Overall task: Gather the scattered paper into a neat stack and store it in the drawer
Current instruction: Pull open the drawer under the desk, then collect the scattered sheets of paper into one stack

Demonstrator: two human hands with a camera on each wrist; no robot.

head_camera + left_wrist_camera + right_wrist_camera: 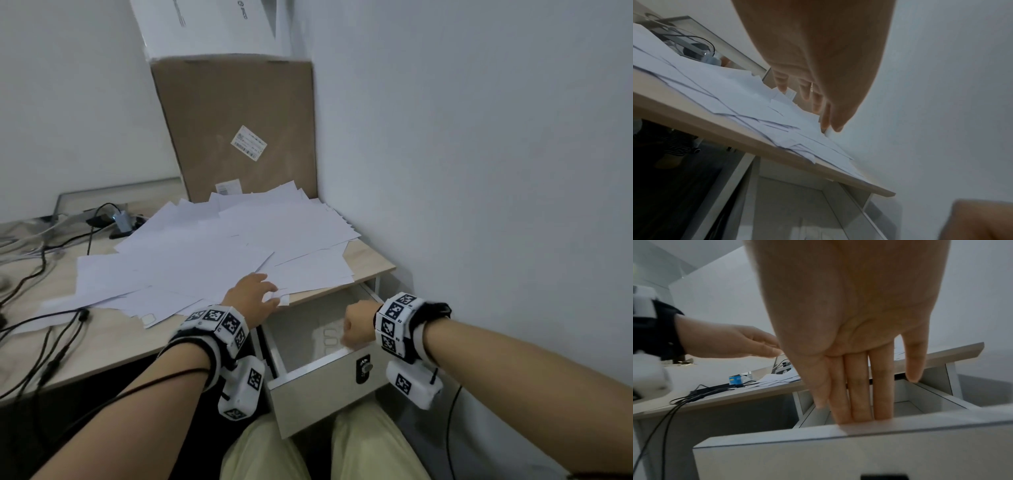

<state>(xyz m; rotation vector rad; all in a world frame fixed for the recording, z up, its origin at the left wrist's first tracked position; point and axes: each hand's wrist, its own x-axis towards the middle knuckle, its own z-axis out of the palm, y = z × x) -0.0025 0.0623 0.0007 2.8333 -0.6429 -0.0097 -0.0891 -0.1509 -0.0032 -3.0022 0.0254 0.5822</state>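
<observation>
While drawer (318, 383) stands open | R hand (849, 340) fingers straight on its front | L hand (251, 298) spread over paper (212, 253) | box label (249, 143) prob. unreadable

We see white paper (212, 253) on a pale wood-grain tabletop (102, 346), a plain brown cardboard box (236, 113) behind, black cables (44, 260), a light grey drawer (318, 394), and black-and-white square-patterned wristbands (219, 325).

White paper sheets (219, 253) lie fanned and overlapping across my tabletop (370, 262), some corners hanging over its front edge. Below that edge, the white drawer (318, 394) stands pulled open, a small lock on its front panel.
</observation>
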